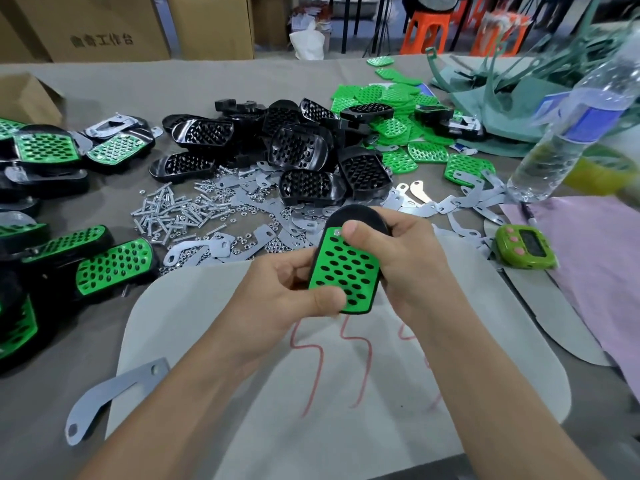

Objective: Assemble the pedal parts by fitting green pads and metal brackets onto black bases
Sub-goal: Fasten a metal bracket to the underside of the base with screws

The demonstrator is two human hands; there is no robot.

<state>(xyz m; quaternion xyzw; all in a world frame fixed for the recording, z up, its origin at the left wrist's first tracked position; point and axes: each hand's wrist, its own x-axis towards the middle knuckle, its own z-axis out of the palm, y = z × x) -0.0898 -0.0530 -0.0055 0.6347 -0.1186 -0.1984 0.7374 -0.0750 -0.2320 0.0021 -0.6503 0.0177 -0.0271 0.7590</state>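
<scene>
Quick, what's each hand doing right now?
Left hand: holding the pedal at its lower end, thumb on the green pad.
Right hand: holding the pedal at its upper end, thumb on top.

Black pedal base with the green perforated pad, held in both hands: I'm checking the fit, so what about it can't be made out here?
1. Head view: underside of the black pedal base, turned away from the camera.
2. Head view: green perforated pad, lower left corner under the left hand thumb, top right corner under the right hand thumb.
3. Head view: small silver fastener at the pad's top, too small to identify.
</scene>
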